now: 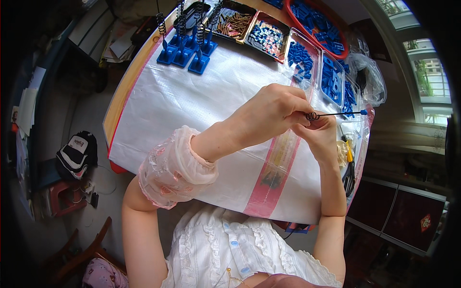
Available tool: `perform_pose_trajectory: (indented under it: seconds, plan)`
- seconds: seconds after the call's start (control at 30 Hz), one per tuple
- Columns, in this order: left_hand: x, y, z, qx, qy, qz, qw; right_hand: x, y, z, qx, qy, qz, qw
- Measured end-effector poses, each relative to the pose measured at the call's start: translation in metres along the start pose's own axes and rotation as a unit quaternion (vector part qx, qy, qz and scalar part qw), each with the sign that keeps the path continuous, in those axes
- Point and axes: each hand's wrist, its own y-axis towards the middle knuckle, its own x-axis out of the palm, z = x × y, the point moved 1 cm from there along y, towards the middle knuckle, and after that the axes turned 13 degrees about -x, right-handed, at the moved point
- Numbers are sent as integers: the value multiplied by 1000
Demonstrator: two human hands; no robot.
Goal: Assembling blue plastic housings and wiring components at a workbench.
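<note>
Through the head camera I had the left hand (281, 105) and the right hand (322, 132) together above the table (124, 98), toward its right edge. I saw the left one pinching, thumb against bent fingers, on the coiled end of a thin black rod (338, 114) with a blue tip (363, 112). The right one's fingers closed on that same coil from the near side, though I could not tell which fingertips bore on the wire. The rod pointed away toward the table's right edge, its blue tip free.

Beneath them I had a white woven plastic sheet (192, 110) with a pink-and-yellow printed band (276, 165) running to the near edge. By the far left corner stood a cluster of blue square-based plastic stands (197, 65) with black wire coils rising from them. Along the far edge I made out brass-coloured screw-like pieces (234, 25) in a dark tray, then small shiny bits (269, 38) in the next one. By the far right corner sat a round red plastic basin (340, 55) of blue parts, with blue pieces (300, 58) in a clear plastic tray nearer me. A yellow-handled tool (349, 152) lay near the right edge.
</note>
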Motion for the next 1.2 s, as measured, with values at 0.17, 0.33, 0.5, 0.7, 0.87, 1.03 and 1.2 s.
perform_pose_trajectory:
  seconds: [0.17, 0.33, 0.5, 0.7, 0.87, 1.03, 1.2]
  plan:
    - [0, 0, 1, -4, -3, -6, 1000, -1, 0, 2, 12, 19, 4, 1000]
    - [1, 0, -1, 1, 8, 4, 1000, 0, 0, 0, -18, -18, -2, 1000]
    - [2, 0, 0, -6, 18, 6, 1000, 0, -4, 0, -17, -40, 4, 999]
    - [2, 1, 1, 1, 15, 8, 1000, -3, -1, 3, -4, 6, -2, 1000]
    - [1, 1, 0, -1, 13, 6, 1000, -1, 0, 3, 4, 9, 6, 1000]
    - [2, 1, 2, -1, 16, 14, 1000, 0, -1, 2, -4, -4, 5, 1000]
    - [2, 1, 3, -7, 14, 16, 1000, 0, -1, 2, -1, -11, 4, 1000]
